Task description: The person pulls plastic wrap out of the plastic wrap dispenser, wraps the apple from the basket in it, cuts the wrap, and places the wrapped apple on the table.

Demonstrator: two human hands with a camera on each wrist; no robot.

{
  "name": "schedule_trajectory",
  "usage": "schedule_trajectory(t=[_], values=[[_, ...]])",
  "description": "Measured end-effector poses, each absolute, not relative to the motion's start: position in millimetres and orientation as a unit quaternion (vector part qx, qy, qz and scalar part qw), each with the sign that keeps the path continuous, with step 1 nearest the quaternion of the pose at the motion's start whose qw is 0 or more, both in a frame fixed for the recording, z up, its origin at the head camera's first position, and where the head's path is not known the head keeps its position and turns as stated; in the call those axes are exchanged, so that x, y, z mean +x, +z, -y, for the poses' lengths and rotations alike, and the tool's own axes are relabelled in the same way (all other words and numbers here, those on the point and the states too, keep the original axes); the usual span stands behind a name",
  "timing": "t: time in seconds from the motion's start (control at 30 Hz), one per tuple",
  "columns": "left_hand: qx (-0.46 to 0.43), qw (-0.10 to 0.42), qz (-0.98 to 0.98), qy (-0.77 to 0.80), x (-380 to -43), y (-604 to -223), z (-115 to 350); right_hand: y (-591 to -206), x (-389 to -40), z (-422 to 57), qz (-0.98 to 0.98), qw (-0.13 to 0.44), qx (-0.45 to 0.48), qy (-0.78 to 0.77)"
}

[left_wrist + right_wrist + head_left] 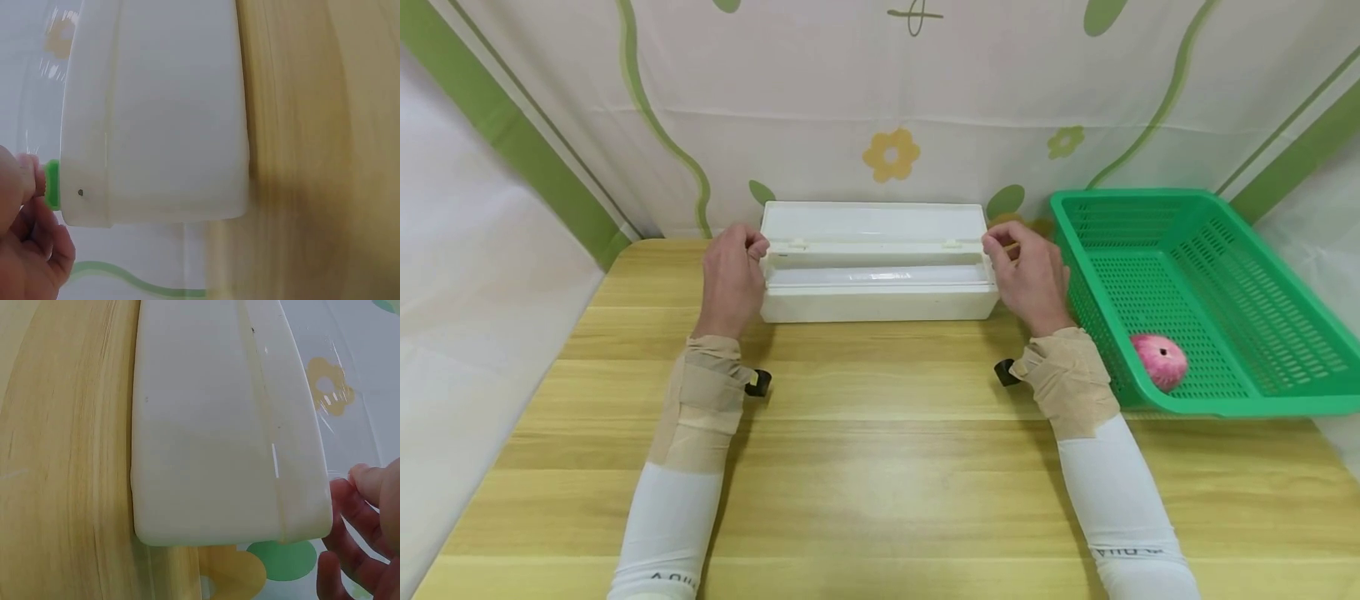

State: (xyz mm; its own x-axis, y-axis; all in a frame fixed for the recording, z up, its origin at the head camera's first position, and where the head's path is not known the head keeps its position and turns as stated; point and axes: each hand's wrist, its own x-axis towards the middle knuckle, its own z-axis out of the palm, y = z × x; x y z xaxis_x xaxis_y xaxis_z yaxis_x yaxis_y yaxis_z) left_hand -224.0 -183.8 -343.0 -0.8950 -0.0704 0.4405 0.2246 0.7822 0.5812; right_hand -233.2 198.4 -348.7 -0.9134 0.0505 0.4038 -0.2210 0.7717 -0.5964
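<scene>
A white cling film dispenser (pixel 880 306) sits near the back of the table, its lid (pixel 872 218) raised and leaning back. Inside lies a pale roll (pixel 820 277). My left hand (pixel 732 275) is at the box's left end, and my right hand (pixel 1032 271) is at its right end. Clear film (pixel 335 397) shows as shiny creases above the box rim in both wrist views. Thumb and fingers of each hand pinch the film near its side edges; the exact grip is hard to make out because the film is transparent.
To the right stands a green plastic basket (pixel 1150 408), close beside my right forearm. In it lies a round pink fruit-like object (pixel 1161 362). The wood-grain table (pixel 880 483) extends in front of the box; a patterned cloth (pixel 820 75) hangs right behind it.
</scene>
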Motion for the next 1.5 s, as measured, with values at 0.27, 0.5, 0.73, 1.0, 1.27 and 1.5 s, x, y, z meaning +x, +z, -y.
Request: schedule_trajectory(t=[0.27, 0.5, 0.73, 1.0, 1.27, 1.5], values=[[-0.05, 0.23, 0.913, -0.333, -224, -337, 183, -351, -239, -196, 0.878, 0.259, 0.102, 0.389], [-0.046, 0.228, 0.912, -0.337, -223, -332, 182, -346, -242, -193, 0.86, 0.269, 0.104, 0.42], [-0.04, 0.225, 0.906, -0.356, -219, -327, 182, -339, -240, -190, 0.858, 0.274, 0.099, 0.423], [-0.043, 0.237, 0.903, -0.356, -215, -321, 181, -334, -238, -188, 0.85, 0.285, 0.096, 0.433], [-0.044, 0.253, 0.902, -0.346, -213, -315, 180, -328, -234, -186, 0.833, 0.299, 0.112, 0.451], [-0.046, 0.271, 0.893, -0.356, -211, -306, 177, -324, -231, -186, 0.831, 0.307, 0.115, 0.449]])
